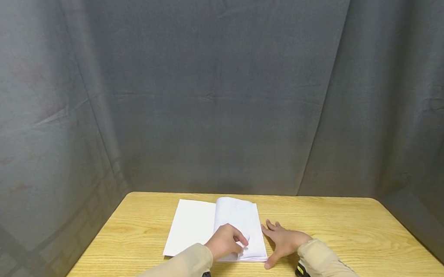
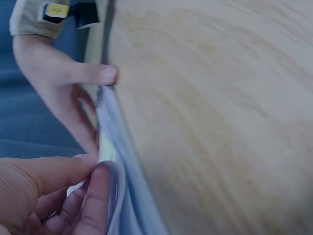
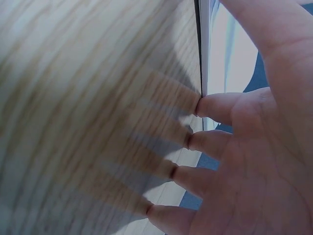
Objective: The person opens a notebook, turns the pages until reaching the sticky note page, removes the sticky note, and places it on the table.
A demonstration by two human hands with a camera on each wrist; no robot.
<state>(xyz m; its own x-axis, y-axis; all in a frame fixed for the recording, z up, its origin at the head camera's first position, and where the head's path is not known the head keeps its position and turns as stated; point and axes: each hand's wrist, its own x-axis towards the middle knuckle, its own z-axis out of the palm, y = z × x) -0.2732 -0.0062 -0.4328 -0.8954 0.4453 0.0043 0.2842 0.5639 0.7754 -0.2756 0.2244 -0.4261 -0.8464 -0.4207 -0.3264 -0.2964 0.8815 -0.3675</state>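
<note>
Now the book (image 1: 197,223) lies open near the far edge of the worktop (image 1: 342,229), but the page (image 1: 228,212) the left hand (image 1: 225,241) pinches isn't flat yet, and the right hand (image 1: 286,241) spreads its fingers, holding nothing.

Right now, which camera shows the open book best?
The head view: it shows both sides of the open book on the table, though the left grip covers part. The left wrist view shows only pages near one edge, some curled; the right wrist view, just a cropped part of one side.
</note>
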